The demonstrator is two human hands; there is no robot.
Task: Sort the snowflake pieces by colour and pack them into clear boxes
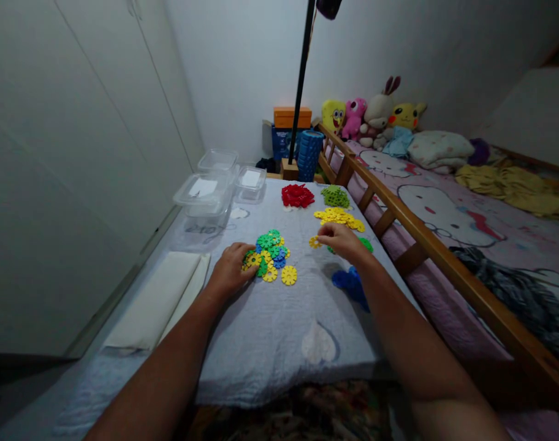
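My right hand [339, 240] pinches a yellow notched plastic snowflake disc [314, 242] just above the table, near a spread of yellow discs [337, 215]. A mixed heap of green, yellow and blue discs [273, 250] lies in the middle. My left hand [233, 266] rests against the heap's left edge, its thumb and fingers apart around some discs. One yellow disc [289, 275] lies flat beside the heap. Under my right forearm are blue discs [348, 282], partly covered. Green discs [366, 245] show behind my right wrist, mostly hidden.
Red pieces [298, 195] and light green pieces [335, 196] form piles at the table's far side. Clear plastic boxes [206, 193] stand at the back left, with a folded cream cloth [157, 300] nearer. A wooden bed rail [390, 211] borders the right; a black pole [302, 79] rises behind.
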